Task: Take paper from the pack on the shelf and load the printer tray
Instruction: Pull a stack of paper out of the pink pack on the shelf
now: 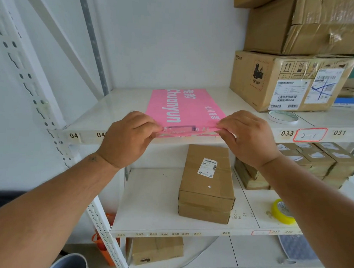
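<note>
Both hands (130,136) (250,137) pinching pink paper pack (185,108) on shelf (116,109)

A long brown box (207,183) with a white label lies on the middle shelf. Right of it sits a yellow tape roll (282,211); behind that, stacked small cartons (319,159). Above it stands a large labelled carton (284,81), a white tape roll (283,117) just before it.

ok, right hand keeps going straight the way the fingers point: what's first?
Likely the left hand: the right hand points left along the pink paper pack's near edge, which both already pinch. Depth unclear.
</note>
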Motion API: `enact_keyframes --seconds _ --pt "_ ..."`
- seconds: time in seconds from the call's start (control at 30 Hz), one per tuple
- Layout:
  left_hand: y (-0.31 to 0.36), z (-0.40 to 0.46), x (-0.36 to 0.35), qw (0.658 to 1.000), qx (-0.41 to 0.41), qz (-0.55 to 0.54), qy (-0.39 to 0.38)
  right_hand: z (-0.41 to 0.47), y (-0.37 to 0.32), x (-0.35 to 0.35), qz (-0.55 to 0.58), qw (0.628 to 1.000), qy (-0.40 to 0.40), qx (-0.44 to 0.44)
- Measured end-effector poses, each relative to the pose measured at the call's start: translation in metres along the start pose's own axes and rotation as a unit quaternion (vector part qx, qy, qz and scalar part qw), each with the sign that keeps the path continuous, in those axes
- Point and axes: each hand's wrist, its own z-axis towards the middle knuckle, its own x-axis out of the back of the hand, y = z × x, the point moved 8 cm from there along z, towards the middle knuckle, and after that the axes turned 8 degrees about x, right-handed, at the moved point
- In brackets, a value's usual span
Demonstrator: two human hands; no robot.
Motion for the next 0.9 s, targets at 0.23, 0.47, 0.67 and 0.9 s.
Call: enact_keyframes --seconds 0.23,0.47,0.67,0.9 --pt "-0.01 0.007 0.0 0.996 0.081 -0.028 -0.02 0.006 0.012 -0.001 0.082 0.987 -0.044 -0.133" --pt "-0.009 0.01 0.001 0.98 0.176 -0.052 -0.079 0.013 0.013 0.002 0.095 0.967 -0.089 -0.22" --pt "-0.006 -0.007 -0.014 0.89 0.43 -0.146 -0.043 -0.028 0.002 -0.001 0.112 0.868 -0.005 -0.484" --pt "-0.002 -0.027 -0.031 0.833 0.5 -0.222 -0.083 -0.061 -0.018 -0.036 0.192 0.772 0.017 -0.605"
